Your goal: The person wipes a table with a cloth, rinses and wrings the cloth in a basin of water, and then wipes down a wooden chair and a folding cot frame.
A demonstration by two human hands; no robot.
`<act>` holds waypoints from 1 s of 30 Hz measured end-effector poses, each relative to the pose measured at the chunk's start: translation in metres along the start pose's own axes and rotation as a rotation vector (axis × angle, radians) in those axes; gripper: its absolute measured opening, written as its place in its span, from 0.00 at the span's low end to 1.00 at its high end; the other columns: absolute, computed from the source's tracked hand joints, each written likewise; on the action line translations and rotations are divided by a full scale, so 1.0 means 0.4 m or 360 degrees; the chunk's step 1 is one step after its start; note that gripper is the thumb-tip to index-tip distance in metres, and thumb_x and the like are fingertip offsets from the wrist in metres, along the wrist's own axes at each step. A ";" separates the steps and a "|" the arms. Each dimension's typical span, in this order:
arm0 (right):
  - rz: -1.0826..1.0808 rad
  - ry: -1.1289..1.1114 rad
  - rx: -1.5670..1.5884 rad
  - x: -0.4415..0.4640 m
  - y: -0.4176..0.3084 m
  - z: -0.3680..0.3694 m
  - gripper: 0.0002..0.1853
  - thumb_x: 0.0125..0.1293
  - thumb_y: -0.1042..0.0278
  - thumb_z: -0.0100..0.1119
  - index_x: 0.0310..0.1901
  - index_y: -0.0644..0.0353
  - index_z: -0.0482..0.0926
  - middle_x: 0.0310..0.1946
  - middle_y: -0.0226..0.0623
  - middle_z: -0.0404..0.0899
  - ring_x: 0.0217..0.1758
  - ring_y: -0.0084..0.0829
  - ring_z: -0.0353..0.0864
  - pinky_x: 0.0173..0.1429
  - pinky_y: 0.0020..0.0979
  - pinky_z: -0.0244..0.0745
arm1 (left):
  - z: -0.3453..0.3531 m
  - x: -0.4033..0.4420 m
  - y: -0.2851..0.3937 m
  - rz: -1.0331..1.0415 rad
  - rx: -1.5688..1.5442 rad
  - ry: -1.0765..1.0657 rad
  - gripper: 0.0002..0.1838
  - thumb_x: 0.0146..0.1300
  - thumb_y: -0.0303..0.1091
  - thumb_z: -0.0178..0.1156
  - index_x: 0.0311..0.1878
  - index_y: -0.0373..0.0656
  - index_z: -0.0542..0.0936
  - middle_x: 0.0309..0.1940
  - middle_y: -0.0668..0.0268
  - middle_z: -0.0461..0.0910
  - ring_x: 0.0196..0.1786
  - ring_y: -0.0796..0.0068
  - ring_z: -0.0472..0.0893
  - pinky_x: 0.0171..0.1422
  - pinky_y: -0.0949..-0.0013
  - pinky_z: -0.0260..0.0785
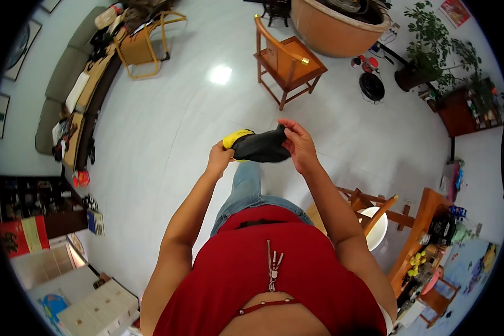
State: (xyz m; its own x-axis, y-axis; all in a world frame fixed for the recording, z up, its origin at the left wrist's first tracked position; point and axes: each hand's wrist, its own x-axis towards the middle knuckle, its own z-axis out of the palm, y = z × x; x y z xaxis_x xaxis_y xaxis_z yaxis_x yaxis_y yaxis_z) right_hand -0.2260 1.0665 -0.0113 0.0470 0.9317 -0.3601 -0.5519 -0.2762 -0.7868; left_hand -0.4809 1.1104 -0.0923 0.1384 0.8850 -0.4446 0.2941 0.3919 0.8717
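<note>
A black cloth-like item (260, 147) with a yellow part at its left end is stretched between my two hands, above the floor and in front of my body. My left hand (220, 158) is closed on the yellow end, fingers pinching its edge. At the other end, my right hand (298, 144) pinches the black edge, with thumb and fingers round it. What exactly the item is cannot be made out.
A wooden chair (291, 67) stands ahead, near a large clay pot (341, 28). Left is a long sofa (64, 84) with things on it and a folding chair (137, 50). Close on my right are a wooden chair (379, 215), a white basin (377, 234) and a cluttered table (411, 241).
</note>
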 end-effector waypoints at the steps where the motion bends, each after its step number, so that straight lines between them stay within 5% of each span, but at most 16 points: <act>1: -0.0012 -0.0028 -0.0077 0.027 -0.011 -0.010 0.16 0.72 0.75 0.49 0.59 0.58 0.77 0.47 0.27 0.78 0.49 0.21 0.78 0.58 0.25 0.72 | 0.000 0.040 0.031 -0.0107 -0.0203 -0.0025 0.21 0.57 0.20 0.51 0.55 0.38 0.78 0.40 0.65 0.82 0.41 0.75 0.80 0.45 0.71 0.73; 4: -0.0185 -0.0093 -0.0406 0.111 -0.047 -0.014 0.19 0.66 0.76 0.52 0.58 0.55 0.79 0.45 0.30 0.76 0.49 0.27 0.75 0.58 0.28 0.71 | 0.001 0.219 0.085 0.0122 -0.0350 -0.0040 0.23 0.59 0.23 0.48 0.58 0.43 0.77 0.35 0.68 0.79 0.33 0.81 0.75 0.35 0.75 0.67; 7: -0.0567 0.0009 -0.1699 0.163 -0.083 -0.008 0.21 0.61 0.76 0.58 0.57 0.53 0.79 0.46 0.37 0.71 0.51 0.36 0.75 0.60 0.31 0.71 | 0.016 0.311 0.248 -0.0146 -0.0627 -0.0099 0.26 0.60 0.24 0.44 0.62 0.49 0.75 0.33 0.71 0.76 0.29 0.82 0.71 0.31 0.75 0.62; 11: -0.0364 0.0426 -0.2165 0.256 -0.065 -0.026 0.19 0.54 0.70 0.68 0.49 0.54 0.81 0.49 0.42 0.69 0.56 0.44 0.74 0.56 0.39 0.74 | 0.079 0.406 0.395 0.0197 0.0007 -0.0544 0.37 0.60 0.26 0.61 0.74 0.49 0.65 0.45 0.63 0.78 0.46 0.70 0.79 0.51 0.71 0.72; 13: -0.0466 0.0673 -0.2125 0.301 -0.092 -0.061 0.13 0.52 0.67 0.71 0.39 0.58 0.83 0.55 0.42 0.70 0.55 0.48 0.75 0.55 0.42 0.75 | 0.103 0.481 0.408 0.0382 0.0297 -0.0957 0.43 0.58 0.25 0.66 0.77 0.49 0.60 0.53 0.57 0.78 0.55 0.66 0.77 0.60 0.69 0.70; 16: -0.0882 0.0853 -0.2251 0.358 -0.159 -0.167 0.10 0.52 0.65 0.72 0.32 0.61 0.83 0.61 0.43 0.72 0.53 0.48 0.78 0.56 0.40 0.75 | 0.147 0.586 0.450 0.0612 0.0799 -0.0896 0.29 0.61 0.22 0.61 0.67 0.43 0.73 0.48 0.52 0.82 0.49 0.63 0.82 0.55 0.66 0.74; 19: -0.0741 0.0790 -0.1989 0.426 -0.246 -0.289 0.11 0.52 0.64 0.72 0.32 0.61 0.84 0.59 0.44 0.75 0.53 0.45 0.79 0.57 0.38 0.75 | 0.211 0.701 0.495 0.0774 0.0989 -0.0697 0.13 0.66 0.25 0.58 0.53 0.38 0.80 0.34 0.57 0.85 0.35 0.64 0.84 0.43 0.64 0.77; 22: -0.0604 0.0931 -0.1768 0.525 -0.360 -0.379 0.13 0.54 0.61 0.72 0.31 0.63 0.83 0.44 0.45 0.82 0.43 0.45 0.82 0.49 0.37 0.76 | 0.284 0.820 0.574 0.0604 0.0521 -0.0488 0.08 0.71 0.28 0.55 0.48 0.38 0.81 0.29 0.63 0.82 0.32 0.76 0.83 0.32 0.73 0.73; 24: -0.0705 0.0958 -0.1812 0.607 -0.448 -0.419 0.13 0.55 0.62 0.71 0.32 0.64 0.82 0.33 0.43 0.81 0.35 0.44 0.81 0.42 0.37 0.75 | 0.329 0.908 0.646 0.0440 0.0113 -0.0381 0.07 0.72 0.29 0.55 0.47 0.39 0.81 0.30 0.67 0.80 0.32 0.79 0.80 0.35 0.74 0.72; 28: -0.1038 0.0797 -0.1771 0.749 -0.625 -0.382 0.11 0.57 0.66 0.71 0.33 0.63 0.80 0.32 0.41 0.78 0.34 0.42 0.80 0.39 0.34 0.73 | 0.407 1.028 0.810 0.0569 -0.0260 -0.0039 0.06 0.72 0.27 0.55 0.45 0.42 0.81 0.28 0.73 0.76 0.29 0.83 0.71 0.27 0.75 0.64; 30: -0.1194 0.0702 -0.1855 0.829 -0.669 -0.387 0.11 0.55 0.68 0.71 0.35 0.61 0.79 0.34 0.39 0.78 0.37 0.42 0.79 0.40 0.35 0.74 | 0.421 1.085 0.870 0.0530 -0.0227 0.0071 0.07 0.73 0.29 0.54 0.47 0.41 0.80 0.31 0.70 0.75 0.32 0.82 0.73 0.30 0.76 0.70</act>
State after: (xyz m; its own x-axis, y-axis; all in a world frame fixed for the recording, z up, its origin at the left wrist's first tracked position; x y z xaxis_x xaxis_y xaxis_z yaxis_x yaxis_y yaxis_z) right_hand 0.0662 1.4128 0.0022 0.3802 0.8529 0.3579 0.6829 0.0021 -0.7305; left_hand -0.1594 1.5885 -0.0164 0.1622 0.9788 -0.1249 0.1049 0.1088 0.9885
